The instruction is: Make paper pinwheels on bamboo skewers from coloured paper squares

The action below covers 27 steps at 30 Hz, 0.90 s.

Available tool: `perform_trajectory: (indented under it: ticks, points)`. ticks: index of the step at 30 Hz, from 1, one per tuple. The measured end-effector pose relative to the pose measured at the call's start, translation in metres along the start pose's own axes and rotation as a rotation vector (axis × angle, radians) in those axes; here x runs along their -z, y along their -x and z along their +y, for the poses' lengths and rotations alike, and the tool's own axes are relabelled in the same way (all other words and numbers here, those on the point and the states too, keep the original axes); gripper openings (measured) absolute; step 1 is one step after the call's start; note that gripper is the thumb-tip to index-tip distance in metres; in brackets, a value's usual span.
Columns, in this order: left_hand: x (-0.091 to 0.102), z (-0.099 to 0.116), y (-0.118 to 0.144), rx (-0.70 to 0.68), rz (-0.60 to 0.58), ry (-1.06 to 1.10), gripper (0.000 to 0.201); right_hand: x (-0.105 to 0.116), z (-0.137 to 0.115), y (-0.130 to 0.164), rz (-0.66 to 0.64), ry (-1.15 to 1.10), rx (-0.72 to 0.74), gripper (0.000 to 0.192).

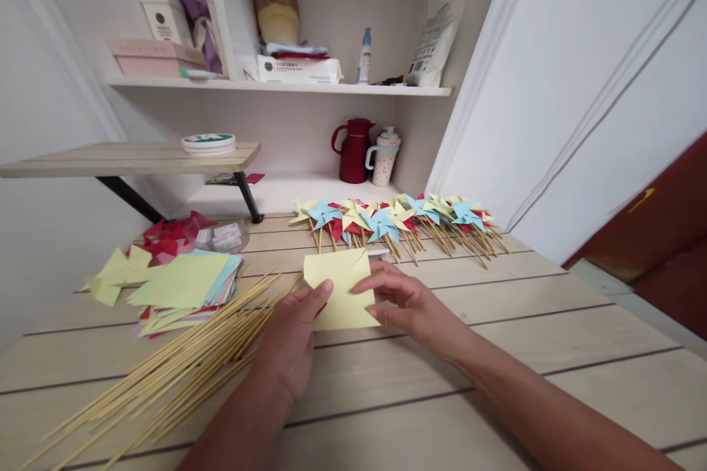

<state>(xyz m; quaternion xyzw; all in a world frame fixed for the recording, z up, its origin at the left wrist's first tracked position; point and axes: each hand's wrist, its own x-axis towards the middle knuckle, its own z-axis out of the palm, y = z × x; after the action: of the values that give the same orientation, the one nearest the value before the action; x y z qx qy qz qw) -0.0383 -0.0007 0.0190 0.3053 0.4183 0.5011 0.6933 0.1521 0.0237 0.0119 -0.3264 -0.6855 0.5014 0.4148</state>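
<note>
My left hand (295, 324) pinches a pale yellow paper square (341, 302), its thumb lying on the front near the left edge. Slits show in the paper, one near its top right corner. At the paper's right side is my right hand (406, 298), with thumb and forefinger apart at the sheet's edge. Beyond the paper lies a row of finished pinwheels (381, 224) in yellow, blue and red on thin sticks. A bundle of bare wooden sticks (204, 346) is spread beside my left forearm. Behind it sits a stack of coloured paper squares (180, 283).
A yellow paper pinwheel shape (118, 272), red paper pieces (177, 235) and a clear plastic tub (224, 235) lie at the left. A small raised shelf (138, 158) stands behind them. A dark red jug (355, 151) and a lidded cup (385, 158) are at the back.
</note>
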Motion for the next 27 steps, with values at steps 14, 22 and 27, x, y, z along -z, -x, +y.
perform_trajectory:
  ticks: [14,22,27]
  points:
    - [-0.004,-0.0065,-0.0015,-0.083,0.063,-0.086,0.049,-0.0027,0.0015,-0.001,0.006,0.002,0.091,0.018]
    - [-0.0041,-0.0063,-0.0008,-0.083,0.06,-0.045,0.049,-0.0046,-0.0043,0.0011,0.074,0.092,0.119,0.003]
    - [-0.0065,-0.0089,0.0013,-0.126,0.098,-0.14,0.047,-0.0077,-0.0044,0.0005,0.149,0.102,0.049,0.01]
